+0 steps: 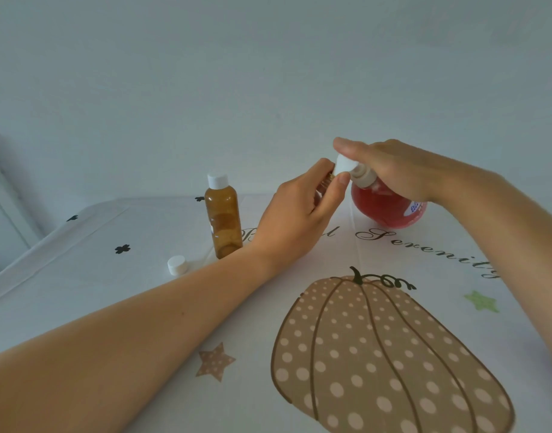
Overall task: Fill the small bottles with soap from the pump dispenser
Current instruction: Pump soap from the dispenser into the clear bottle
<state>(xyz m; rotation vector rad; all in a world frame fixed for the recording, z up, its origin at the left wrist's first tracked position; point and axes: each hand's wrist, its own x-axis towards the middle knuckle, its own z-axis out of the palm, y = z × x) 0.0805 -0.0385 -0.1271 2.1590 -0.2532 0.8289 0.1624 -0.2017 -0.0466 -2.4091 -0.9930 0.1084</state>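
— Well, you're on the filling step: your left hand (295, 220) curls round an open small bottle (326, 182). It is mostly hidden by your fingers, with its mouth held right at the nozzle of the pump dispenser (388, 207).

— Agreed. Your right hand (390, 164) lies flat on the pump head (346, 165), fingers straight and together, pressing rather than gripping.

— Next, I'd judge, you need steady strokes, with mouth and nozzle aligned. I can't tell how full it is.

— After that, cap it. A loose cap (177, 264) lies on the tablecloth (80, 276), near the capped bottle (223, 217), which may need soap too.
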